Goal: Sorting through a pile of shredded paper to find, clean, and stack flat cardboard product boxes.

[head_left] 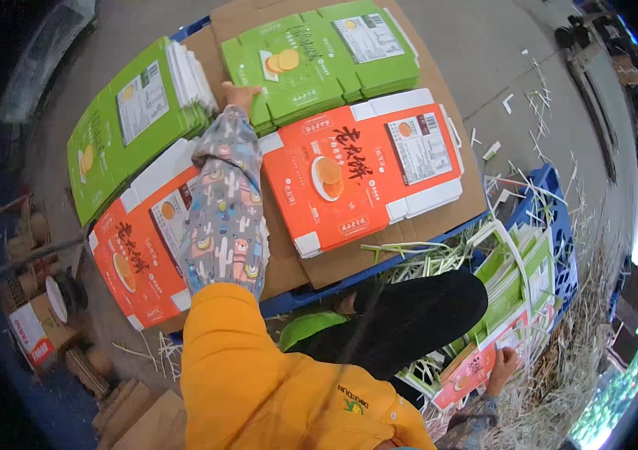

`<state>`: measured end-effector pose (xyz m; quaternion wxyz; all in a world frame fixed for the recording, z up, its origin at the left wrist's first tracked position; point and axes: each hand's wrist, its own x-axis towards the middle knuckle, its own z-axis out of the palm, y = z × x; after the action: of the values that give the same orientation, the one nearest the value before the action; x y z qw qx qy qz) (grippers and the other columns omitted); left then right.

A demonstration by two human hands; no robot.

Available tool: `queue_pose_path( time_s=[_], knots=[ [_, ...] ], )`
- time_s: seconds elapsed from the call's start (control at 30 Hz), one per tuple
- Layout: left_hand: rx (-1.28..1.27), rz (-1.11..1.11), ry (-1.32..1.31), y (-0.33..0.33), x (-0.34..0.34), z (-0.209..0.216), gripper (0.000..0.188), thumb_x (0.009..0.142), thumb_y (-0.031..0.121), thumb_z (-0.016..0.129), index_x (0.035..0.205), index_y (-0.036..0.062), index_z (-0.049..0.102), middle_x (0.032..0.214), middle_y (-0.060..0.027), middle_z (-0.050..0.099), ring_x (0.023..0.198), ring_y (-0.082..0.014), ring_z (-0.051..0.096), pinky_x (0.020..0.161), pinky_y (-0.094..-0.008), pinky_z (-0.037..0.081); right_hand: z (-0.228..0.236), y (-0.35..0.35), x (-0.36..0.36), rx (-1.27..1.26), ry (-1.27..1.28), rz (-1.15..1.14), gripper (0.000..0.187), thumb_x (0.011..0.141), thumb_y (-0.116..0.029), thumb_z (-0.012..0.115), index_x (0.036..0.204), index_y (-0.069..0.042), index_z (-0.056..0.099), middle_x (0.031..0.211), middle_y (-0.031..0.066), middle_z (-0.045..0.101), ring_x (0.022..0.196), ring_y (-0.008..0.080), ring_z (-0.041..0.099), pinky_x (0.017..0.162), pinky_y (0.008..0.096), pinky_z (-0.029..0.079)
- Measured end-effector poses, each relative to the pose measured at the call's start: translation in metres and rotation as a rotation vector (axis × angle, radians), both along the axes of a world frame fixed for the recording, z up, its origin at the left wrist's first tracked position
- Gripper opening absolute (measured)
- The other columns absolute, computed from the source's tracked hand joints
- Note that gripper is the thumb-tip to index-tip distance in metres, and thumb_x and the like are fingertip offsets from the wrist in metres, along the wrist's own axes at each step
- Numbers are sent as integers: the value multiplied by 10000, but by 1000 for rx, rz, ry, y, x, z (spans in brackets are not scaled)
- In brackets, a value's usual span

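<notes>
My left hand [242,96] reaches out with its fingers apart, at the near left corner of a stack of flat green printed cartons [296,82]. A second stack of green cartons [112,142] lies to the left of it. Nearer to me are two stacks of flat red-orange cartons, one right [364,176] and one left, partly hidden by my left forearm. At lower right, my right hand [502,367] closes on the edge of red cartons [469,373]. Its fingertips are partly hidden. Green cartons [514,274] stand beside them, crossed by a pale strap.
Brown cardboard [446,82] lies under the stacks on a blue pallet [281,301]. A blue plastic crate or pallet [559,232] stands at right. Paper offcuts [566,367] litter the floor around it. Cardboard boxes [52,326] sit at left. My dark-clad leg [424,311] is between the pallets.
</notes>
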<state>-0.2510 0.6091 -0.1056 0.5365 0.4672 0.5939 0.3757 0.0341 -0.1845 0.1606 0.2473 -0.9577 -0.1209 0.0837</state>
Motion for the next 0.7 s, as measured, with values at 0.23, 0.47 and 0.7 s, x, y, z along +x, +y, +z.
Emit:
queue_pose_path(
  time_s=[0.23,0.47,0.7],
  knots=[
    [106,39,304,-26,4,14,362,588,40,637,937,0,554,864,-139,588,756,-271,578,656,-349,465,-4,-13,-20,-102,68,-17,160,778,-89,526,882,23,479,794,61,480,717,139,440,657,263,386],
    [47,99,900,-84,72,27,387,592,70,651,959,-11,556,887,-145,601,784,-247,579,691,-353,455,10,-27,-51,-95,42,-145,207,784,-140,546,891,33,510,803,68,518,718,144,469,660,263,400],
    [-12,-243,692,-68,53,-34,419,638,342,632,908,21,624,912,-150,616,857,-316,581,736,-388,448,2,-70,-77,-151,96,-203,282,775,-111,533,1017,29,498,834,106,555,778,189,528,703,309,426]
  ],
)
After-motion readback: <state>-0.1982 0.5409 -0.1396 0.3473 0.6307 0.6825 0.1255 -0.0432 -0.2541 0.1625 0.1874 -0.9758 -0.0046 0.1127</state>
